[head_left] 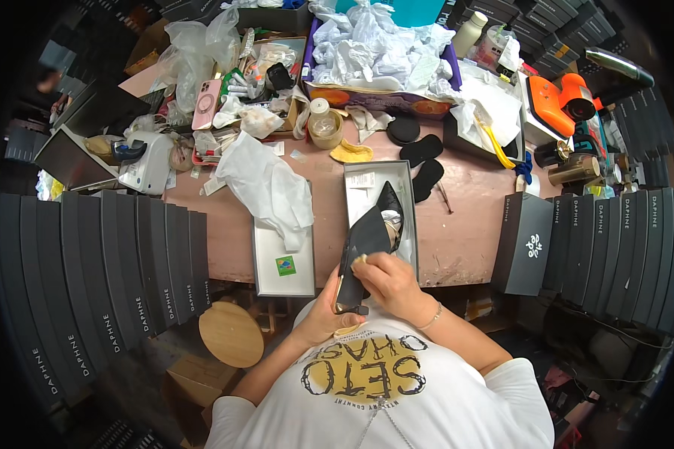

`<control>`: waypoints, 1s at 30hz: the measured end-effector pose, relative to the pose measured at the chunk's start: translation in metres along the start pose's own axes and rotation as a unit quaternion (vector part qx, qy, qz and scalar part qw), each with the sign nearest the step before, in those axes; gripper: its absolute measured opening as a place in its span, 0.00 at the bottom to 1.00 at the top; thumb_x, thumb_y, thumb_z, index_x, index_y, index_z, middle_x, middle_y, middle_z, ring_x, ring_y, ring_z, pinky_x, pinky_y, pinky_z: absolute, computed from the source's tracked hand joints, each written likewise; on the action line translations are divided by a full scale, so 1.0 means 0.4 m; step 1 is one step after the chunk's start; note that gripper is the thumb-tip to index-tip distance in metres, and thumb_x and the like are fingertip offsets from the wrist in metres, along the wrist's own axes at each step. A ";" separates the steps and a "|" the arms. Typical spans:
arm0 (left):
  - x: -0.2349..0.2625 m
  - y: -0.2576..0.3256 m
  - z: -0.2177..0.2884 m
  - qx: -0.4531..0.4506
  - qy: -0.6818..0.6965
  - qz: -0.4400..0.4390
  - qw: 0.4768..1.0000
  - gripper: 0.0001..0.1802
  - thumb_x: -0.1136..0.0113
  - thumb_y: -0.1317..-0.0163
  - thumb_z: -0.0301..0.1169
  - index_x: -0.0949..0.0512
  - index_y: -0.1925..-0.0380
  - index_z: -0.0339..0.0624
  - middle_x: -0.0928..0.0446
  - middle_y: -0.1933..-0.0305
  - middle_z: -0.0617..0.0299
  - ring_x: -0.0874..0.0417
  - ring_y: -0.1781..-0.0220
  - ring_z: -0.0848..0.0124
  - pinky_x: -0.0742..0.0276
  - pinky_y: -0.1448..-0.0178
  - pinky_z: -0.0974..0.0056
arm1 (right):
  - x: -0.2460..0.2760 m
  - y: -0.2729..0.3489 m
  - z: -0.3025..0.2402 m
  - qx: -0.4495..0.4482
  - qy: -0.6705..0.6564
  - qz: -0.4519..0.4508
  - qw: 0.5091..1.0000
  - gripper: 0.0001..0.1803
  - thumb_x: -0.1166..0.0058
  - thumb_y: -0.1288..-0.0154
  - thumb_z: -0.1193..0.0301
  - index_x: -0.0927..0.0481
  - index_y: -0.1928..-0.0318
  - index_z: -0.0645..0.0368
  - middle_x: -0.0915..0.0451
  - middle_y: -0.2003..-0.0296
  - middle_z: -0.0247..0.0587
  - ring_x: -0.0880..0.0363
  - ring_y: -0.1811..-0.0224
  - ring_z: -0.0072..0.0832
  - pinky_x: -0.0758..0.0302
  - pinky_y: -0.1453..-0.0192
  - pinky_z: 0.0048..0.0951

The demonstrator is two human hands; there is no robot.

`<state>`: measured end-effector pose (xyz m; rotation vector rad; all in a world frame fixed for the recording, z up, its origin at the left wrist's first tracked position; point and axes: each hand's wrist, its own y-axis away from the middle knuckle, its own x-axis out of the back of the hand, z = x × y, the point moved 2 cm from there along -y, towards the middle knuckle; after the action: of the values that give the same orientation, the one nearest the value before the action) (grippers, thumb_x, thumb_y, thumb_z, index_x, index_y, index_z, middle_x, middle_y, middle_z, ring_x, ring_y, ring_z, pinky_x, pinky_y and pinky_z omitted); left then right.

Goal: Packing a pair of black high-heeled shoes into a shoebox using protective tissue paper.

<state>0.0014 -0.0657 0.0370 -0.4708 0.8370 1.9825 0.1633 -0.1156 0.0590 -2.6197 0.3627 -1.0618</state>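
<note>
A black pointed-toe high-heeled shoe (367,251) of smooth leather-like material is held just over the near end of an open grey cardboard shoe box (408,198), which sits on the pinkish worktop (464,239). The shoe's long axis runs from its toe, pointing away from the person and slightly right over the box, back to its heel, which hangs beyond the box's near edge towards the person's chest.

The left hand (323,313) is closed around the heel end from below and left, the fingers wrapped under the sole, so it carries the shoe. The right hand (388,283) lies on top of the shoe at its right side, fingers curled and pinching a small pale yellowish pad (359,260) against the upper. Both hands touch the shoe; the right hand is the nearer to the toe and to the box, the left the nearer to the heel.

A second dark shoe (391,202) lies inside the box beyond the held one. Left of the box rests its grey lid (283,269) with crumpled white tissue paper (266,187) on it. Beyond the box, three flat black insoles (421,150) lie on the worktop.
</note>
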 end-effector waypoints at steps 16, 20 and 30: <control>-0.003 0.011 -0.005 0.007 0.054 0.007 0.998 0.62 0.26 0.53 0.51 0.58 0.29 0.44 0.33 0.52 0.61 0.22 0.60 0.76 0.23 0.56 0.71 | -0.007 0.046 -0.012 -0.020 0.008 -0.034 0.999 0.12 0.39 0.51 0.75 0.20 0.63 0.55 0.23 0.66 0.36 0.22 0.66 0.34 0.27 0.65 0.34; -0.011 0.004 -0.003 0.014 0.045 -0.004 0.999 0.61 0.27 0.54 0.51 0.57 0.29 0.42 0.33 0.51 0.62 0.22 0.60 0.76 0.24 0.56 0.71 | 0.005 -0.009 -0.002 -0.020 0.025 -0.037 0.999 0.10 0.40 0.50 0.75 0.20 0.64 0.54 0.24 0.68 0.35 0.22 0.67 0.34 0.27 0.64 0.34; -0.017 0.003 -0.002 0.025 0.036 -0.013 0.999 0.61 0.27 0.54 0.52 0.56 0.29 0.43 0.33 0.51 0.60 0.22 0.60 0.74 0.24 0.55 0.69 | -0.003 -0.032 0.020 -0.029 0.008 -0.009 1.000 0.08 0.40 0.48 0.74 0.20 0.64 0.54 0.26 0.69 0.35 0.23 0.67 0.33 0.28 0.66 0.34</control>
<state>0.0040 -0.0707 0.0409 -0.5239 0.9183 1.9256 0.1696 -0.1021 0.0572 -2.6723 0.3812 -1.0931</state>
